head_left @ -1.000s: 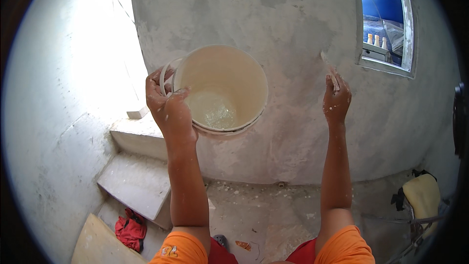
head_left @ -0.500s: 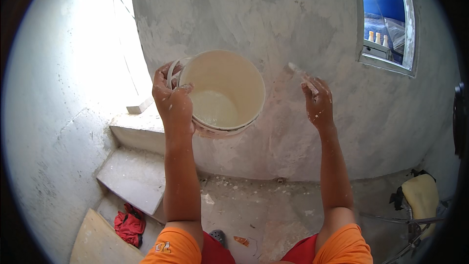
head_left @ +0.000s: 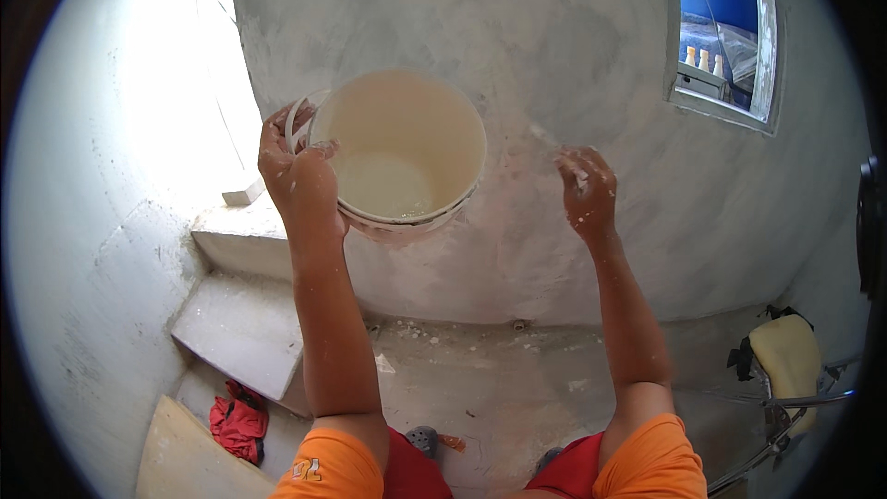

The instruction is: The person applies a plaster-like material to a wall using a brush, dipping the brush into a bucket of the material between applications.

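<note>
My left hand [head_left: 300, 162] is closed on the left rim and handle of a cream plastic bucket [head_left: 370, 120]. The bucket is tipped so its mouth faces me, and a shallow pale layer covers its bottom. To the right, my right hand [head_left: 589, 189] is closed around a slim, white-smeared tool [head_left: 545, 136]. Blur and the fingers hide what kind of tool it is. Its tip points up and left, close to the patchy grey wall [head_left: 628, 222]; whether they touch I cannot tell. White spatters mark both hands.
Concrete steps [head_left: 242, 314] descend at the left, beside a board [head_left: 189, 453] and a red cloth [head_left: 240, 420]. A window frame [head_left: 721, 115] opens in the wall at upper right. At lower right stands a metal-framed object with a yellowish pad [head_left: 787, 360].
The bucket and both hands now sit further left in view, with the bucket slightly higher. The right hand has turned, and less of its tool shows. The whole view has also shifted.
</note>
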The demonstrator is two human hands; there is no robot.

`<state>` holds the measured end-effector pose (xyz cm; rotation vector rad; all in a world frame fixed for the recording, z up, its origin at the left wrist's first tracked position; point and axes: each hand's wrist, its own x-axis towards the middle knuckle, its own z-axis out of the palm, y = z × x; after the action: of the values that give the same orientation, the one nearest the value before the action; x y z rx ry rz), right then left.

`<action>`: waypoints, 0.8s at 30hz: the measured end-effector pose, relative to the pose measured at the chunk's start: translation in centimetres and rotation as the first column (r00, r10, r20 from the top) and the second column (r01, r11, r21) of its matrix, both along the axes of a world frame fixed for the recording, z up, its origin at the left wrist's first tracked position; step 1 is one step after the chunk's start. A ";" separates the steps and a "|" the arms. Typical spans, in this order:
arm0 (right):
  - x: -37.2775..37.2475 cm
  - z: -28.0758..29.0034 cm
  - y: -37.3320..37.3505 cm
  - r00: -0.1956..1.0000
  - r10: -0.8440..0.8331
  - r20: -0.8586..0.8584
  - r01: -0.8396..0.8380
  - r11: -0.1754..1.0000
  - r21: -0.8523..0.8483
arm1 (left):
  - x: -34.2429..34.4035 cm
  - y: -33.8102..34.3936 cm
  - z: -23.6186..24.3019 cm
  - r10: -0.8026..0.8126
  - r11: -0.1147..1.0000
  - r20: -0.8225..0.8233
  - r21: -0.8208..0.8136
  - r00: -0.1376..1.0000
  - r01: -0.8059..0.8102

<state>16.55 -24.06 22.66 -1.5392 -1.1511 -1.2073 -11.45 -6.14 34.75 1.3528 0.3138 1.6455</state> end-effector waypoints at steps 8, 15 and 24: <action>1.7 -2.5 0.1 0.963 -0.264 -0.060 0.267 0.963 0.045 | -0.3 0.3 0.1 -0.017 0.999 0.000 0.049 1.000 0.017; -3.5 -4.1 3.3 0.924 0.072 -0.377 -0.255 0.849 -0.463 | -0.3 0.6 -0.4 -0.066 0.996 -0.028 0.058 0.997 0.068; 5.5 3.3 -4.5 0.963 -0.072 -0.261 0.158 0.932 0.326 | -0.3 0.2 -0.2 -0.049 0.998 -0.023 0.037 0.999 0.050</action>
<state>22.02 -28.60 25.93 -1.4508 -0.6541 -1.1834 -11.77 -5.97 34.50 1.3966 0.2620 1.6038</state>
